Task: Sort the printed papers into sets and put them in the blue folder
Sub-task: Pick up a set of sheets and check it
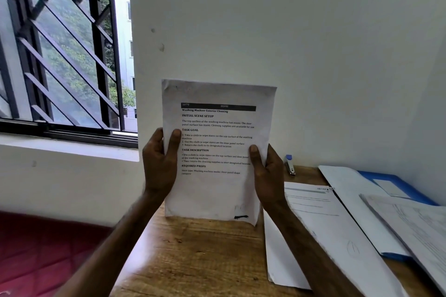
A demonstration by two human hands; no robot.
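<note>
Left grip (160, 164) is clamped on the left edge of the printed paper (217, 190), thumb on the front and the other fingers behind. Right grip (268, 171) mirrors it on the right edge, thumb on the print. Both hold it at mid-height, so it stays flat and upright facing the camera.

My read is that it's held that way to read the heading: "Washing Machine Exterior Cleaning", number 3079. That's probably how it gets matched to a set.

The bottom edge sits low over the bench (193, 260). Can't tell if it touches. Can't tell either if this is one sheet or several; the bottom right corner hints at a second layer.

Right of the grips, a loose sheet (325, 224) lies flat on the bench, partly under the right forearm. Past it the blue folder (415, 193) lies open against the wall (289, 31) with a white sheet (357, 200) on it. A stack of prints (415, 224) overlaps the folder's near side. Everything is within reach of the right grip, which suits sorting from one side.

A stapler (289, 164) stands by the wall, just behind the right grip, likely for binding sets.

Window (60, 43) is to the left, and a red cushioned surface (36, 248) sits lower left.

Judgement: sorting is mid-way, and this paper is not yet filed.
</note>
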